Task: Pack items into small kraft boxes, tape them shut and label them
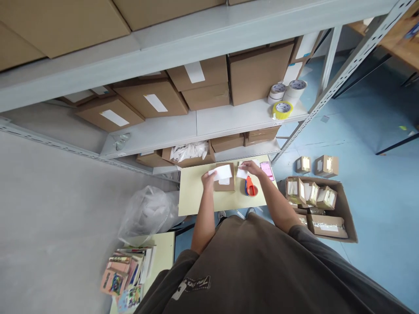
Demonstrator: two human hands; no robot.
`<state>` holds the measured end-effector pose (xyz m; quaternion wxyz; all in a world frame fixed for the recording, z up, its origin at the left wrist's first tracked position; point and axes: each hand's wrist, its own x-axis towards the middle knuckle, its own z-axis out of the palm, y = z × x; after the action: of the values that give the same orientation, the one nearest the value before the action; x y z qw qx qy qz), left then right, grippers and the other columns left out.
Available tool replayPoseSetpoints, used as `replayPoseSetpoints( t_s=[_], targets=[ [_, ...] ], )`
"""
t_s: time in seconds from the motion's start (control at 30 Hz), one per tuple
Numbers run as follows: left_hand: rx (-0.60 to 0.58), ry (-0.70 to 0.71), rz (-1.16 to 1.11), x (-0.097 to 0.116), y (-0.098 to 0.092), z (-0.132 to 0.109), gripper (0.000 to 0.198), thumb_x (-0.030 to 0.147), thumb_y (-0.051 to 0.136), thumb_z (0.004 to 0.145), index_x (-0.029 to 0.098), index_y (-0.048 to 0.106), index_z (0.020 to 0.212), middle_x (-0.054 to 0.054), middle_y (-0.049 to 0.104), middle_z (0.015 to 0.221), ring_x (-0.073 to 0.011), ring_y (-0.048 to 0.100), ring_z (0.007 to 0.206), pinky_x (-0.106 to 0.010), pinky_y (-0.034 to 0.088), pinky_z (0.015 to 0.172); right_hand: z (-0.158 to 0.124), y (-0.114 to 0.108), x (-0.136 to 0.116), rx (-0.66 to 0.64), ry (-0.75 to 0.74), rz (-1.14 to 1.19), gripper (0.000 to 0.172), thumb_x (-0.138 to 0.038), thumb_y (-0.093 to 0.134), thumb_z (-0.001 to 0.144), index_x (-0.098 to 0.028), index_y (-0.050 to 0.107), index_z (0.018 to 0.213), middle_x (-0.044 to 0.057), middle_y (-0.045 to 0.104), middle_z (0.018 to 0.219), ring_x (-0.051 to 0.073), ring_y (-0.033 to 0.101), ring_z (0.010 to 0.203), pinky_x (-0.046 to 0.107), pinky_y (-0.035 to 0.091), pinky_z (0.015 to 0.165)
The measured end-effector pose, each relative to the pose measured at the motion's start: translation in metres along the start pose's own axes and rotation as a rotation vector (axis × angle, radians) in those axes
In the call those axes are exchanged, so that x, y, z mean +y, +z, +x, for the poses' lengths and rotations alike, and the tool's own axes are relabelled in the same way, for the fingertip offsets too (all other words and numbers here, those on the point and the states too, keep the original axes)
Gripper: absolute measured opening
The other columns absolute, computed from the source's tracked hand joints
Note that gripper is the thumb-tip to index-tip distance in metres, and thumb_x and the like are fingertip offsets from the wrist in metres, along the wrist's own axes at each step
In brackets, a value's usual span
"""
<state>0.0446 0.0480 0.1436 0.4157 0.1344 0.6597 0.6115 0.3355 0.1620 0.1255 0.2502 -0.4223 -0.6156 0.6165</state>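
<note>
"Head view: anything in the left hand (208, 179)?"

"A white slip (224, 171), pinched at one end between narrowed thumb and fingers, over the cardboard box (229, 187) on the pale yellow table (193, 198). Flat, oblong, bright, with straight edges."

"And about the box?"

"Brown, squarish from above, with a white patch (224, 181) on top, partly covered by the slip."

"Right hand (252, 167)?"

"At white paper (242, 173) just beside the box, fingers narrow and close together; pinching or merely touching, cannot tell. Near there, an orange-red tape dispenser (252, 187) and a phone (267, 171) with a pink screen."

"Hard to make out?"

"Any print on slip or patch: too small to read. Gripped end of the slip: hidden by the left hand. Resting on the box or just above, cannot tell. Upper cartons (65, 26): cut off by the top edge."
</note>
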Motion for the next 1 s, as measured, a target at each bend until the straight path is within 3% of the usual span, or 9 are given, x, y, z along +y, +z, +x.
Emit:
replayPoseSetpoints(
  t_s=[0.17, 0.23, 0.3, 0.37, 0.47, 0.57, 0.63, 0.83, 1.0],
  targets=[
    [0.107, -0.026, -0.143, 0.013, -0.064, 0.029, 0.044, 0.029, 0.102, 0.058, 0.013, 0.078, 0.091, -0.008, 0.081, 0.089, -0.0238, 0.078, 0.088, -0.033, 0.061, 0.080, 0.003, -0.028, 0.009, 0.096, 0.059, -0.085, 0.050, -0.069, 0.082, 0.071, -0.021, 0.075, 0.080, 0.006, 0.076, 0.077, 0.025, 0.068, 0.070, 0.035, 0.054, 0.065],
    [0.104, -0.087, -0.211, 0.009, -0.067, 0.028, 0.039, 0.027, 0.100, 0.065, 0.015, 0.076, 0.094, -0.008, 0.082, 0.093, -0.0242, 0.079, 0.096, -0.032, 0.062, 0.084, 0.011, -0.016, 0.003, 0.133, -0.005, -0.190, 0.044, -0.061, 0.082, 0.076, -0.022, 0.080, 0.096, 0.011, 0.081, 0.101, 0.032, 0.074, 0.094, 0.042, 0.059, 0.085],
    [0.086, -0.144, -0.276, 0.000, -0.058, 0.021, 0.037, 0.025, 0.099, 0.068, 0.015, 0.076, 0.096, -0.011, 0.082, 0.099, -0.0260, 0.078, 0.104, -0.033, 0.062, 0.089, 0.018, 0.010, -0.005, 0.226, -0.070, -0.294, 0.044, -0.052, 0.080, 0.081, -0.023, 0.081, 0.114, 0.014, 0.078, 0.126, 0.037, 0.068, 0.122, 0.050, 0.053, 0.107],
    [0.033, -0.212, -0.321, -0.010, -0.044, 0.013, 0.037, 0.022, 0.098, 0.069, 0.015, 0.075, 0.097, -0.014, 0.082, 0.104, -0.0283, 0.078, 0.109, -0.034, 0.062, 0.093, 0.019, 0.044, -0.014, 0.309, -0.097, -0.345, 0.050, -0.046, 0.078, 0.084, -0.024, 0.076, 0.129, 0.015, 0.072, 0.140, 0.037, 0.061, 0.136, 0.053, 0.047, 0.116],
    [-0.030, -0.304, -0.364, -0.017, -0.030, 0.005, 0.036, 0.018, 0.097, 0.069, 0.015, 0.075, 0.098, -0.014, 0.082, 0.105, -0.0283, 0.078, 0.109, -0.034, 0.061, 0.094, 0.008, 0.095, -0.026, 0.263, -0.104, -0.261, 0.051, -0.049, 0.073, 0.089, -0.025, 0.074, 0.134, 0.014, 0.074, 0.135, 0.034, 0.067, 0.127, 0.051, 0.052, 0.109],
    [-0.073, -0.353, -0.397, -0.018, -0.027, 0.000, 0.034, 0.017, 0.094, 0.069, 0.016, 0.074, 0.095, -0.012, 0.082, 0.103, -0.0263, 0.078, 0.105, -0.032, 0.061, 0.090, -0.005, 0.139, -0.037, 0.131, -0.093, -0.101, 0.045, -0.058, 0.070, 0.091, -0.025, 0.078, 0.120, 0.009, 0.080, 0.107, 0.029, 0.072, 0.100, 0.046, 0.058, 0.093],
    [-0.129, -0.362, -0.393, -0.016, -0.030, -0.002, 0.034, 0.018, 0.094, 0.066, 0.017, 0.072, 0.091, -0.011, 0.082, 0.100, -0.0252, 0.079, 0.102, -0.031, 0.060, 0.088, -0.008, 0.160, -0.046, 0.133, -0.079, -0.031, 0.044, -0.062, 0.067, 0.092, -0.023, 0.077, 0.109, 0.007, 0.078, 0.094, 0.026, 0.069, 0.088, 0.041, 0.057, 0.084],
    [-0.354, -0.249, -0.168, 0.004, -0.059, 0.003, 0.048, 0.033, 0.101, 0.053, 0.017, 0.074, 0.090, -0.009, 0.081, 0.092, -0.0235, 0.076, 0.088, -0.031, 0.057, 0.077, 0.005, 0.182, -0.069, 0.273, -0.040, -0.107, 0.042, -0.063, 0.057, 0.093, -0.023, 0.063, 0.083, 0.004, 0.067, 0.081, 0.021, 0.058, 0.074, 0.032, 0.048, 0.066],
    [-0.481, -0.031, 0.020, 0.042, -0.087, 0.037, 0.057, 0.038, 0.101, 0.056, 0.017, 0.080, 0.105, -0.009, 0.082, 0.100, -0.0221, 0.074, 0.090, -0.032, 0.055, 0.080, 0.006, 0.188, -0.082, 0.169, -0.014, -0.266, 0.032, -0.052, 0.057, 0.094, -0.022, 0.064, 0.084, 0.005, 0.069, 0.082, 0.021, 0.059, 0.074, 0.031, 0.046, 0.066]
  ],
)
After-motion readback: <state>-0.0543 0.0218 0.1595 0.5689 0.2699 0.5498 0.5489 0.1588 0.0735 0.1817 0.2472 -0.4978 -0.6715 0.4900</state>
